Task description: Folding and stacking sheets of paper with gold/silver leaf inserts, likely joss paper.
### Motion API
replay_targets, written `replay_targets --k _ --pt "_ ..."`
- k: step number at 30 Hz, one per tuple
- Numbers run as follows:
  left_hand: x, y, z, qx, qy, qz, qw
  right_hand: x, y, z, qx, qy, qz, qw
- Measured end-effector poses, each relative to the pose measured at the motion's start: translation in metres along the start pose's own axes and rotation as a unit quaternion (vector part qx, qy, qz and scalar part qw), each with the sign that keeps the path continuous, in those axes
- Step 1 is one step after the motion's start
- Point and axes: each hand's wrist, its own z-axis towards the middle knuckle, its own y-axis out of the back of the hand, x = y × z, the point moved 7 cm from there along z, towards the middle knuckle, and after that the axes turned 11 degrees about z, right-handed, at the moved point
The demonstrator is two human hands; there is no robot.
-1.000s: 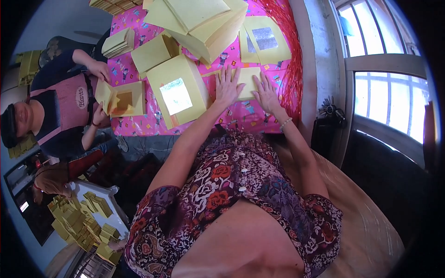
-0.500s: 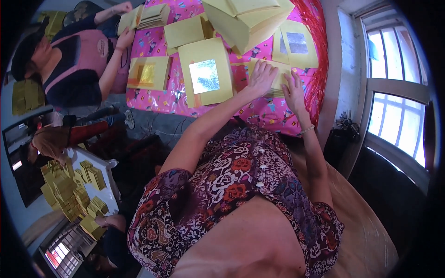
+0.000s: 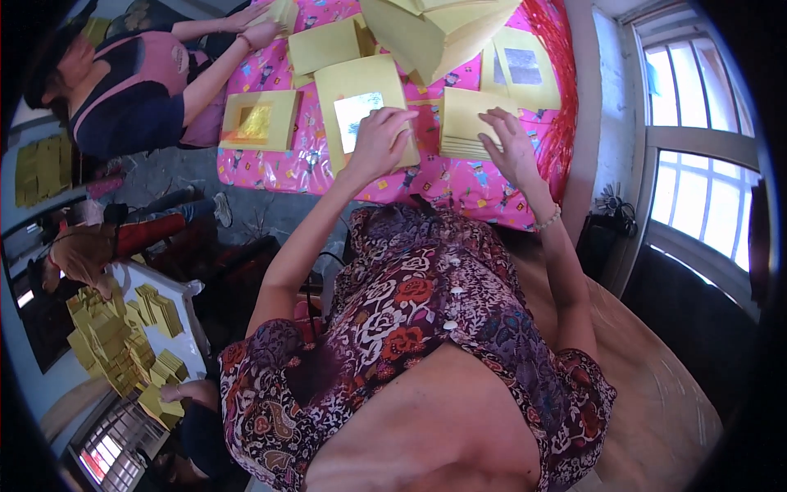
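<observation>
My left hand (image 3: 379, 146) is over a stack of yellow paper sheets (image 3: 338, 79) with a shiny silver square (image 3: 348, 115) on top, partly covering the square. Its fingers are bent and somewhat apart, and no sheet shows clearly in them. To the right lies a pile of folded yellow papers (image 3: 466, 123), its layered folds facing me. My right hand (image 3: 511, 148) is at that pile's right edge, thumb and fingers spread, holding nothing.
A pink patterned cloth (image 3: 287, 176) covers the table. Left lies a yellow stack with a gold square (image 3: 256, 121); farther back are more yellow stacks (image 3: 326, 47) and red strands (image 3: 559, 123). A co-worker (image 3: 156, 82) handles yellow papers at left. Another table (image 3: 176, 299) holds yellow bundles.
My left hand has left the folded pile and moved left onto the silver-square stack. My right hand stays near the folded pile. The co-worker's hands have come closer together.
</observation>
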Motion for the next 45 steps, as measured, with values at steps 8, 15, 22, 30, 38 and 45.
replay_targets --k 8,15,22,30,38,45 --pt "0.039 0.027 -0.072 0.045 0.028 0.082 0.995 0.069 -0.100 0.012 0.156 0.146 -0.013 0.977" --pt "0.057 0.017 -0.077 0.072 0.033 0.079 0.994 0.070 -0.129 0.025 0.218 0.146 -0.022 0.965" --pt "0.080 0.024 -0.070 0.078 0.056 -0.035 0.995 0.061 -0.131 0.041 0.223 0.115 0.065 0.966" --pt "0.124 -0.002 -0.053 0.222 0.120 -0.228 0.940 0.058 -0.137 0.056 0.232 0.102 0.088 0.963" --pt "0.159 -0.025 -0.055 0.284 0.202 -0.270 0.897 0.058 -0.143 0.069 0.278 0.068 0.087 0.954" --pt "0.160 -0.021 -0.054 0.279 0.209 -0.269 0.898 0.061 -0.142 0.073 0.289 0.062 0.099 0.950"
